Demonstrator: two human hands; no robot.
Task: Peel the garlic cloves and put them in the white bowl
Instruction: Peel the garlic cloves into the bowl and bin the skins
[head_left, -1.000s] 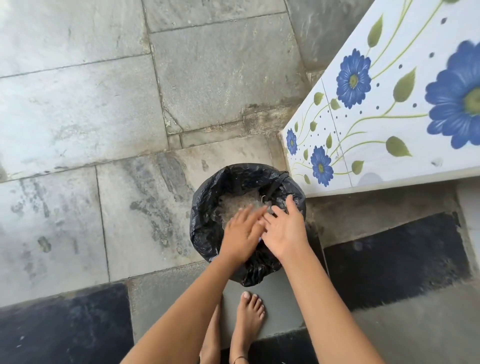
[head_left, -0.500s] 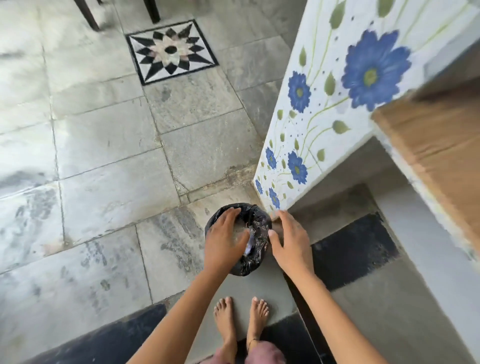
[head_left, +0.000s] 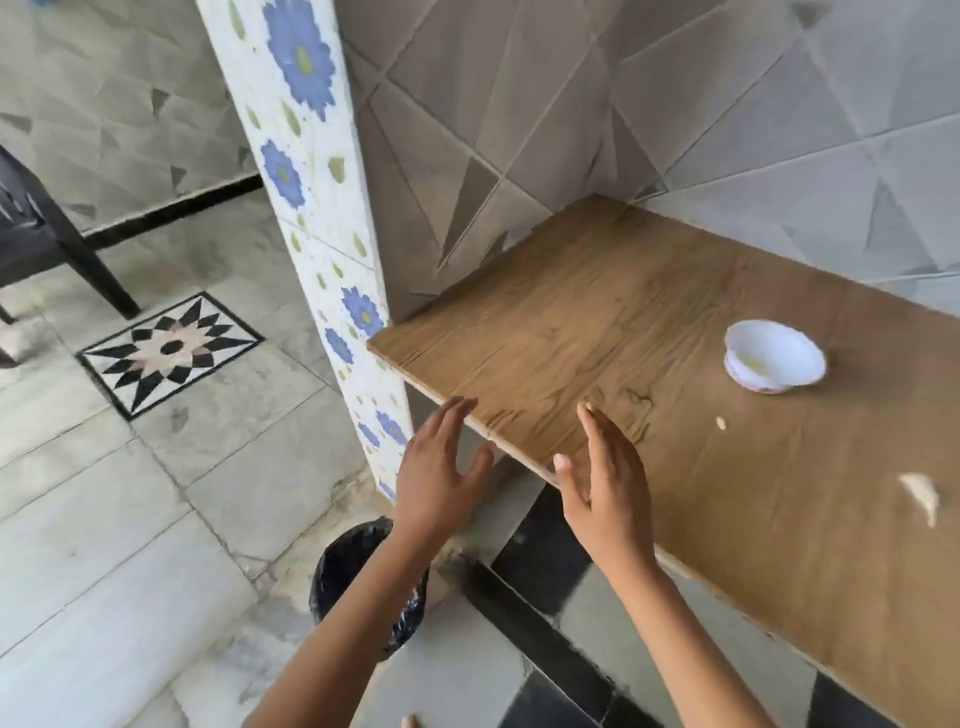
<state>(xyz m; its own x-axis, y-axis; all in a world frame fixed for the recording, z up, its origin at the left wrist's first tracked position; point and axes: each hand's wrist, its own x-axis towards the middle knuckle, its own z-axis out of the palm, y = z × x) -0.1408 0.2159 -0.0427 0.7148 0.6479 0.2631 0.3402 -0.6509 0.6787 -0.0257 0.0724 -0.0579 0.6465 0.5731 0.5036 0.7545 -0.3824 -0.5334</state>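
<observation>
Both the left hand (head_left: 439, 470) and right hand (head_left: 608, 486) hover empty, fingers outstretched.

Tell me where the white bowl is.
In the head view, the white bowl sits on the right, on the wooden counter near the tiled wall, just beyond a small pale scrap.

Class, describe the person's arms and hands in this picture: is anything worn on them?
The left hand and right hand are bare: no gloves, and no rings visible on the fingers. The left forearm and right forearm are uncovered to the picture's edge, with no sleeve, watch or bangle in view. The nails look short and unpainted.
</observation>
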